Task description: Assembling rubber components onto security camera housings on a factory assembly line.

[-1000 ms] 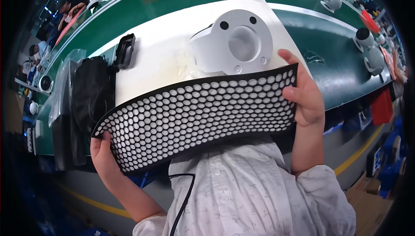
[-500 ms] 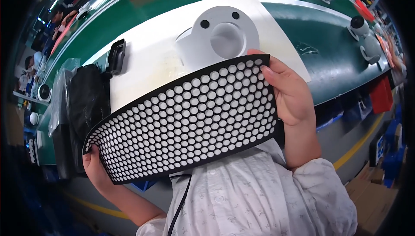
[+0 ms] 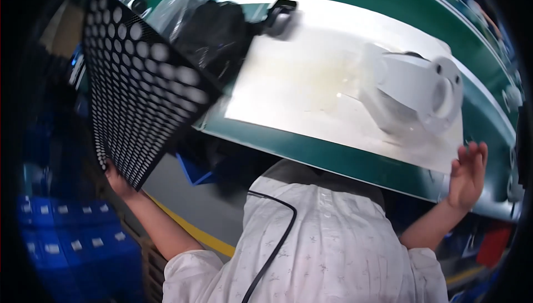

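Head view: grips a black perforated-looking sheet of white dots by its lower edge in the left hand, left of the white mat, apparently sparing most of the dotted face. Angles the left forearm outward; has the right hand raised empty, fingers loosely uncurled, near a white ring-ended housing.
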Demonstrator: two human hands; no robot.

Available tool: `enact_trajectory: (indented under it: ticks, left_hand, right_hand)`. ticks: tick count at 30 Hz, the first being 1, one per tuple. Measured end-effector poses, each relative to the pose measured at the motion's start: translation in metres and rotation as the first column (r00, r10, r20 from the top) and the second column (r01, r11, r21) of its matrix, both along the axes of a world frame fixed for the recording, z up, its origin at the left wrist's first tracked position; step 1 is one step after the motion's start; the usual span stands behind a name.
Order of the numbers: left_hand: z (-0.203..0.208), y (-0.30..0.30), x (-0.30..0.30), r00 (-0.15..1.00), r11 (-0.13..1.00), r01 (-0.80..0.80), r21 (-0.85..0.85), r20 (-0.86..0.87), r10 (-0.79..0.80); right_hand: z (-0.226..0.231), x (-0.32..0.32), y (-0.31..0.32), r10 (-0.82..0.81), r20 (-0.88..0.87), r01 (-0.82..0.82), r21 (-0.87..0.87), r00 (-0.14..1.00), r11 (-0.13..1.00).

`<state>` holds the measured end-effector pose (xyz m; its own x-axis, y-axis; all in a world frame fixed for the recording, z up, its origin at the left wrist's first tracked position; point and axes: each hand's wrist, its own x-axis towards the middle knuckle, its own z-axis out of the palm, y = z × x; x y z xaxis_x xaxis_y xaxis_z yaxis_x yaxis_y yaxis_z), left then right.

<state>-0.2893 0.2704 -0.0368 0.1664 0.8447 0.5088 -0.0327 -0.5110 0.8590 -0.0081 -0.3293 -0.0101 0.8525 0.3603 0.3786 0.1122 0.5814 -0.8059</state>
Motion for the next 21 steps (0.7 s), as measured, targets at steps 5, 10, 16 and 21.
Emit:
enact_trajectory:
  ticks: [5, 10, 16, 21]
  left_hand:
    - [-0.080, 0.007, -0.144, 0.957, 0.934, -0.291, -0.208, -0.064, 0.284]
    - [-0.166, -0.026, -0.258, 0.891, 0.776, -0.447, -0.446, -0.144, 0.431]
    - [-0.198, -0.057, -0.241, 0.775, 0.586, -0.632, -0.507, -0.427, 0.467]
    - [-0.197, -0.014, -0.170, 0.923, 0.643, -0.362, -0.675, -0.163, 0.349]
  right_hand:
    - [-0.005, 0.025, -0.009, -0.104, 0.002, 0.104, -0.067, 0.995, 0.992]
    - [0.001, 0.030, -0.013, -0.081, 0.029, 0.084, -0.087, 0.996, 0.993]
    - [0.001, 0.029, -0.007, -0.082, 0.004, 0.081, -0.161, 0.997, 0.984]
    - [0.012, 0.024, 0.000, -0.142, -0.005, 0.137, -0.229, 0.990, 0.964]
